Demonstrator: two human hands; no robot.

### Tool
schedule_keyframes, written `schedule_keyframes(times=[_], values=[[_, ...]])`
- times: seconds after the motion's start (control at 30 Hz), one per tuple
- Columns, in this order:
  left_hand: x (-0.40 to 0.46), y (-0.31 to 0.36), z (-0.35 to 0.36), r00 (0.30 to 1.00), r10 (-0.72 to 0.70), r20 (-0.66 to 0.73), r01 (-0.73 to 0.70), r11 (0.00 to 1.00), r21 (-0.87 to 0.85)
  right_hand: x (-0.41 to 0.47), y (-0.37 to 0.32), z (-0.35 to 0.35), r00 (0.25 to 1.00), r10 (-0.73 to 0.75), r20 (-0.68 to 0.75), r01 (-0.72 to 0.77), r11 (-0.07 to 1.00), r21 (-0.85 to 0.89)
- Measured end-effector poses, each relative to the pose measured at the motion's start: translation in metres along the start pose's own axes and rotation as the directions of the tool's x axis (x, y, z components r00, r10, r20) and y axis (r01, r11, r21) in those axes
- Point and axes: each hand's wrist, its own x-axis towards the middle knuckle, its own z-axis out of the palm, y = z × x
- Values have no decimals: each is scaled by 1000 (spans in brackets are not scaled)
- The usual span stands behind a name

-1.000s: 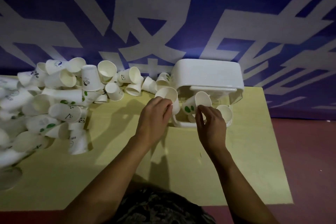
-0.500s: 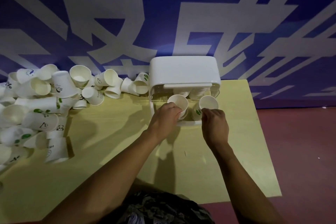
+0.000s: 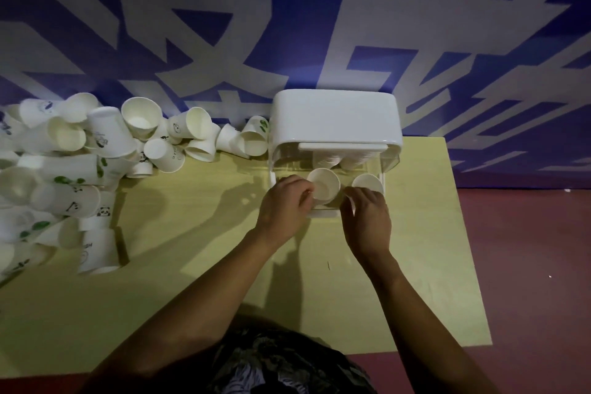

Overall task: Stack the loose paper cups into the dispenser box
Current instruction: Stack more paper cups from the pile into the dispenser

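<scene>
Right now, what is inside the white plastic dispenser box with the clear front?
Inside the white plastic dispenser box, two white paper cups stand open-mouth up, the left hand and right hand each holding one. More cup stacks sit behind; the white lid hides their depth.

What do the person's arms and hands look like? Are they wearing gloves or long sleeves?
No gloves and no long sleeves. The left hand and the right hand are both bare, and so are the forearms, right down to the bottom of the picture. No watch, ring or bracelet shows. Between the arms there is a bit of dark clothing with a pale, swirly pattern.
</scene>
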Motion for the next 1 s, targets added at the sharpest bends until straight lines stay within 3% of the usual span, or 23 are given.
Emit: schedule_keyframes(times=[0.07, 0.13, 0.23, 0.33, 0.47, 0.57, 0.67, 0.73, 0.8, 0.87, 0.97, 1.0], values=[[-17, -22, -17, 988, -147, -56, 140, 985, -104, -4, -27, 3, 999, -33, 22, 30, 992, 118], [-35, -49, -34, 932, -349, -103, 322, 923, -211, -6, -53, 15, 995, -71, 66, 56, 979, 197], [-62, -91, -63, 762, -637, -117, 567, 744, -353, -2, -91, 38, 981, -66, 181, 4, 946, 323], [-91, -136, -88, 526, -846, -83, 701, 487, -520, 6, -123, 62, 948, -3, 317, -141, 891, 431], [-123, -177, -114, 104, -983, 151, 573, -65, -817, 19, -157, 87, 846, 228, 481, -489, 692, 532], [-147, -211, -121, -26, -961, 274, 438, -257, -861, 34, -179, 99, 782, 347, 518, -621, 512, 593], [-157, -236, -127, -127, -954, 273, 331, -300, -895, 52, -192, 110, 692, 426, 583, -716, 301, 630], [-155, -240, -134, -205, -952, 225, 274, -277, -921, 65, -199, 115, 647, 452, 614, -740, 179, 648], [-150, -243, -141, -236, -955, 181, 211, -232, -950, 79, -206, 119, 596, 490, 637, -761, 89, 643], [-150, -248, -144, -212, -973, 89, 410, -171, -896, 96, -211, 125, 517, 537, 667, -788, -6, 615], [-143, -243, -160, -197, -973, 121, 429, -196, -882, 118, -219, 129, 436, 575, 693, -825, -53, 563], [-146, -246, -158, -178, -982, 63, 568, -155, -808, 123, -220, 131, 409, 585, 700, -831, -79, 551]])
